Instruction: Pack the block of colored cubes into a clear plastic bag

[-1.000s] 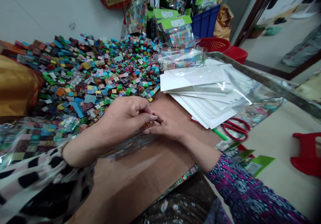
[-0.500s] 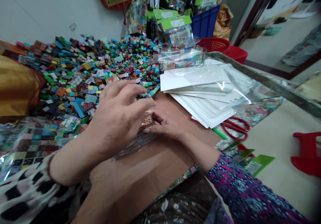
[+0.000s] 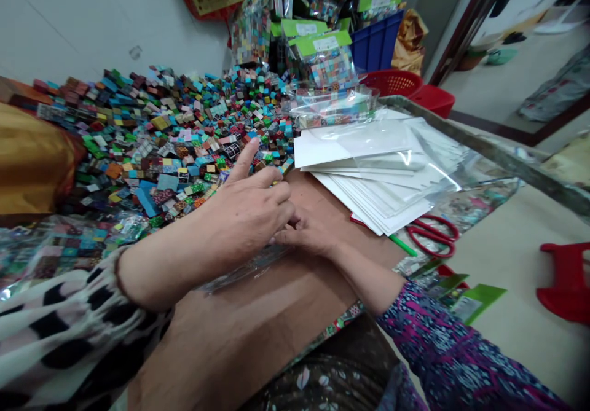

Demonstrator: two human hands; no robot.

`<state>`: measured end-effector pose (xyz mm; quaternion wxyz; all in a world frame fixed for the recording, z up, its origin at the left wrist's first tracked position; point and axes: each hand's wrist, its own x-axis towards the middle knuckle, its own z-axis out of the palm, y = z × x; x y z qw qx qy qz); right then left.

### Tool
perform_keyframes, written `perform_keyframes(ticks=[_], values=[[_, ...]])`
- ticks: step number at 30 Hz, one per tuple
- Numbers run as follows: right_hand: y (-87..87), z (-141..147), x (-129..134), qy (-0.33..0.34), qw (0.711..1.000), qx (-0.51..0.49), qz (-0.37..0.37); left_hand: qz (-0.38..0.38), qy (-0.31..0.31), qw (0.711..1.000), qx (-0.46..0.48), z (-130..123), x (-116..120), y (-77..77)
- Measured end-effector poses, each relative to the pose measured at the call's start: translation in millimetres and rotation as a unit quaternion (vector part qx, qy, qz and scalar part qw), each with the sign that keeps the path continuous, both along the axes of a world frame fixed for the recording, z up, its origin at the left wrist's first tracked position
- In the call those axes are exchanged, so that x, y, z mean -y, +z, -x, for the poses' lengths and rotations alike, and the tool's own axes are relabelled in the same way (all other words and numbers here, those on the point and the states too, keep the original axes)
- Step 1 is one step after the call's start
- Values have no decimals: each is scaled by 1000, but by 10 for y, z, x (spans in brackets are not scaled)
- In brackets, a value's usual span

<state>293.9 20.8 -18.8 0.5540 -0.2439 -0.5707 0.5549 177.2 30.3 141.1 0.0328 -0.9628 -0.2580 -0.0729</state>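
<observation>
Lap: dark, leaf-patterned cloth [image 3: 318,377], at the near edge of the brown, smooth-topped worktop [image 3: 267,313].
Packet: clear plastic packet [image 3: 239,277] lying flat under the hands, its far end covered by them, so the worktop bears its weight.
Left hand: left hand [image 3: 246,211] reaches over the packet, back up, one finger stretched out, the other fingers curled down; what they grip, if anything, I cannot tell.
Right hand: right hand [image 3: 311,236] meets it from the other side, fingers bent and close together, likely to steady the packet's end – their grip is hidden too.
Scissors: red-handled scissors [image 3: 433,236] beside the card stack, in easy reach of the right hand.
Cards: loose stack of white cards [image 3: 350,144], partly under clear film.
Blocks: heap of small multicoloured blocks [image 3: 184,128] beyond the left forearm – near enough for picking.
Bags: green-topped clear bags [image 3: 332,61] standing beside a blue plastic crate [image 3: 378,41].
</observation>
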Motion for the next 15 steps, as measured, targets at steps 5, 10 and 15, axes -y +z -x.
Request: perform_keyframes(ticks=[5, 10, 15], values=[[-10, -3, -7, 32, 999, -5, 19, -85, -93, 991, -34, 145, -64, 41], [-23, 26, -26, 41, 998, -36, 35, -214, 0, 974, 74, 459, 118, -25], [-42, 35, -28, 45, 998, -41, 35, -278, 29, 959, 55, 687, 396, -444]])
